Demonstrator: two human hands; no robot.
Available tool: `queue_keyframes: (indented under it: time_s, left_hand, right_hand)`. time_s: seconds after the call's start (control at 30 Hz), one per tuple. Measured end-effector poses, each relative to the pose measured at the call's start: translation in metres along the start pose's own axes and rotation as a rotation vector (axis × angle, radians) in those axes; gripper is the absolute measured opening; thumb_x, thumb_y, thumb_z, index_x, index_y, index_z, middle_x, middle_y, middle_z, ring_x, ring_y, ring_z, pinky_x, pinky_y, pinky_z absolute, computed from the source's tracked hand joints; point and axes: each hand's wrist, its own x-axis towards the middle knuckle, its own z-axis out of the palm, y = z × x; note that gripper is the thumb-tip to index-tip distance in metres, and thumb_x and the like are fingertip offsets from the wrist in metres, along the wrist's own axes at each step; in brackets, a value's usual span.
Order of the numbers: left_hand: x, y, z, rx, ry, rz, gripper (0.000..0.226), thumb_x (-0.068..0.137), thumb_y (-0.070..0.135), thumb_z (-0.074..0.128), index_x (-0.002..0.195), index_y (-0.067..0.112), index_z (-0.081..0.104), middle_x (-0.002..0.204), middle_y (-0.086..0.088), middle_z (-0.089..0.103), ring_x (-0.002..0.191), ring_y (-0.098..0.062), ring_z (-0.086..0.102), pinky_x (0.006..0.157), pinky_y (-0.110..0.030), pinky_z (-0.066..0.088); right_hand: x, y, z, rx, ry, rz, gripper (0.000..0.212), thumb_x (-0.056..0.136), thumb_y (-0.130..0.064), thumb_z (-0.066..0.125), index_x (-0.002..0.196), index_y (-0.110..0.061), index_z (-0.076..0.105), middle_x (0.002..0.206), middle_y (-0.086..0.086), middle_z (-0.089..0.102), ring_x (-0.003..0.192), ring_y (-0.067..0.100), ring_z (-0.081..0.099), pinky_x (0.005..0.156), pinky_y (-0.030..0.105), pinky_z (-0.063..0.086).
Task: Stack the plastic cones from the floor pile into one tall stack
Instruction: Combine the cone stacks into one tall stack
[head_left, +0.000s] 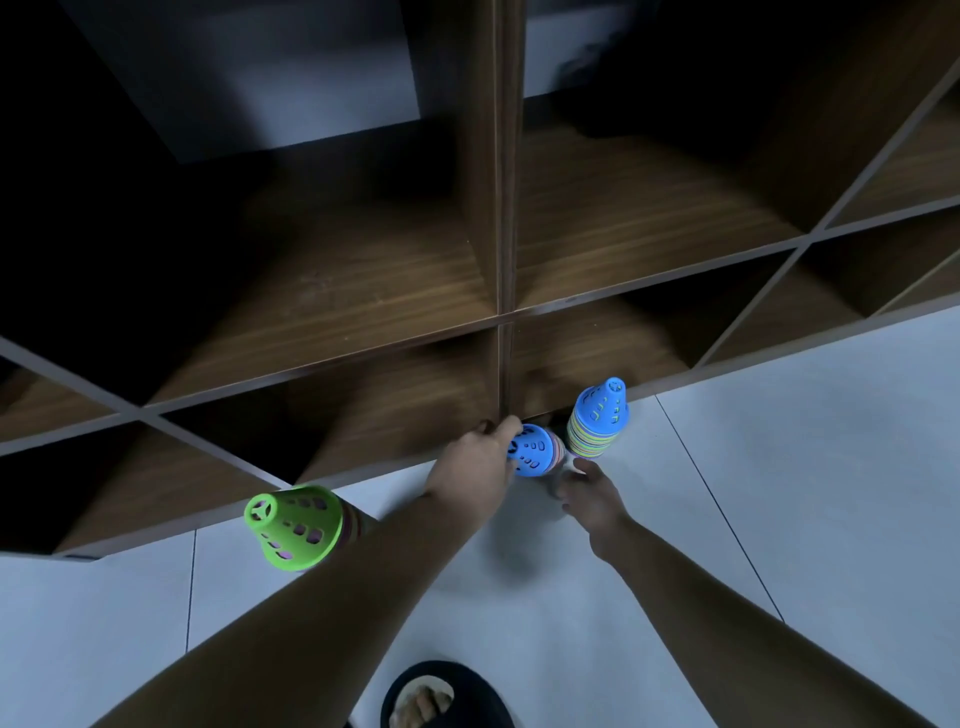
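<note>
While the left hand (475, 462) curls its fingers round the tip end of a blue-topped cone stack (534, 450), holding it tipped on its side at the foot of the wooden shelf (498, 322), the right hand (592, 493) sits just beside that stack's wide end, too blurred to tell whether it grips anything. A second blue-topped stack (597, 421) stands upright on the pale floor (779, 493) just to the right, and a green-topped stack (296, 527) leans beside the left forearm.
</note>
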Motion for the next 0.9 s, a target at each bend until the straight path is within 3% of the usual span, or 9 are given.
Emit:
queue_keyframes:
  time_s: [0.1,0.2,0.27,0.37,0.47,0.57,0.67,0.77,0.9]
  left_hand:
    - [-0.007,-0.01,0.003,-0.016,0.021,-0.016,0.04,0.102,0.023,0.062,0.14,0.028,0.049,0.124,-0.011,0.066,0.108,-0.036,0.068,0.088,-0.041,0.054]
    - [-0.011,-0.014,0.004,-0.037,0.01,-0.032,0.039,0.102,0.025,0.064,0.139,0.027,0.049,0.123,-0.011,0.07,0.108,-0.034,0.069,0.087,-0.04,0.056]
    - [-0.014,-0.015,0.001,-0.058,0.006,-0.045,0.038,0.103,0.025,0.063,0.139,0.027,0.05,0.122,-0.012,0.072,0.107,-0.033,0.07,0.087,-0.04,0.058]
    - [-0.02,-0.012,-0.011,-0.069,0.002,-0.051,0.037,0.104,0.027,0.061,0.139,0.028,0.05,0.119,-0.013,0.072,0.105,-0.033,0.07,0.087,-0.039,0.058]
    - [-0.029,-0.005,-0.035,-0.046,-0.006,-0.04,0.036,0.104,0.03,0.06,0.138,0.03,0.049,0.117,-0.013,0.072,0.101,-0.032,0.07,0.081,-0.036,0.056]
    - [-0.043,0.004,-0.071,-0.035,0.021,-0.012,0.037,0.102,0.032,0.063,0.137,0.029,0.051,0.117,-0.01,0.07,0.101,-0.031,0.069,0.077,-0.033,0.051]
    - [-0.062,0.013,-0.114,-0.023,0.051,0.012,0.032,0.098,0.035,0.066,0.127,0.031,0.053,0.107,-0.006,0.071,0.093,-0.03,0.069,0.074,-0.033,0.053]
    - [-0.086,0.016,-0.159,-0.018,0.073,0.024,0.028,0.094,0.038,0.068,0.116,0.035,0.051,0.095,-0.002,0.071,0.082,-0.025,0.069,0.072,-0.039,0.06]
    - [-0.127,0.017,-0.211,-0.029,0.149,0.025,0.027,0.093,0.037,0.073,0.114,0.031,0.056,0.086,0.004,0.067,0.076,-0.018,0.066,0.067,-0.035,0.057]
  right_hand:
    - [0.001,-0.002,0.002,-0.042,-0.06,-0.07,0.04,0.075,-0.006,0.068,0.115,-0.008,0.062,0.088,0.003,0.058,0.084,0.023,0.05,0.073,0.035,0.041]
    - [-0.002,-0.007,0.004,-0.068,-0.096,-0.1,0.02,0.076,0.0,0.067,0.092,-0.012,0.065,0.079,0.001,0.053,0.081,0.021,0.047,0.071,0.035,0.037]
    - [-0.006,-0.009,0.003,-0.072,-0.118,-0.089,0.022,0.082,0.007,0.061,0.083,-0.014,0.06,0.081,0.004,0.047,0.082,0.021,0.044,0.074,0.034,0.038]
    - [-0.016,-0.01,-0.001,-0.051,-0.161,-0.081,0.023,0.083,0.007,0.057,0.088,-0.014,0.063,0.086,0.005,0.048,0.089,0.022,0.047,0.08,0.034,0.045]
    - [-0.035,-0.018,-0.001,-0.022,-0.206,-0.067,0.034,0.084,0.005,0.058,0.071,-0.026,0.064,0.078,-0.004,0.056,0.088,0.018,0.054,0.089,0.036,0.049]
    - [-0.067,-0.034,0.005,0.024,-0.262,-0.107,0.018,0.072,-0.005,0.064,0.082,-0.02,0.064,0.079,-0.004,0.056,0.094,0.019,0.056,0.091,0.036,0.049]
    - [-0.099,-0.05,0.011,0.088,-0.335,-0.129,0.035,0.064,-0.009,0.065,0.098,-0.014,0.07,0.085,-0.004,0.065,0.097,0.019,0.062,0.091,0.034,0.05]
    - [-0.133,-0.067,0.019,0.133,-0.377,-0.153,0.044,0.07,-0.004,0.068,0.114,-0.008,0.072,0.096,0.001,0.071,0.099,0.021,0.064,0.087,0.031,0.053]
    - [-0.177,-0.09,0.033,0.111,-0.4,-0.196,0.027,0.086,0.008,0.061,0.104,-0.01,0.071,0.091,0.004,0.071,0.097,0.026,0.065,0.084,0.032,0.054]
